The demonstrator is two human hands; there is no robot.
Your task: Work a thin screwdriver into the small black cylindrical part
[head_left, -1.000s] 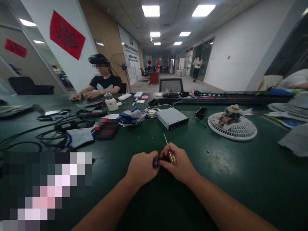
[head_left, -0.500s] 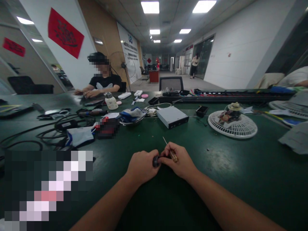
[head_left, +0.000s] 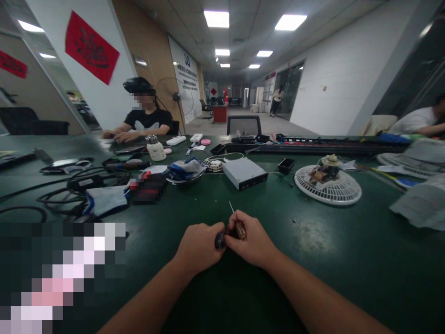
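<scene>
My left hand [head_left: 199, 247] is closed around a small dark round part [head_left: 219, 240] just above the green table. Against it, my right hand [head_left: 253, 237] has its thumb and fingertips at the part's right side. A screwdriver [head_left: 240, 229] with an amber handle is also held in my right hand, its thin shaft pointing up and away. The fingers of both hands nearly meet, and they hide much of the small part. Beyond them lies a silver and black drive box [head_left: 245, 172].
A white fan grille [head_left: 327, 190] with a motor lies at the right, near a small black box [head_left: 286, 164]. Cables, a bowl with blue-white cloth [head_left: 187, 170] and a bottle [head_left: 155, 148] stand at the left. A person [head_left: 148, 116] sits across the table [head_left: 167, 218].
The whole view has shifted slightly, so the table items appear a little further left. Both hands keep their hold on the dark part and the screwdriver.
</scene>
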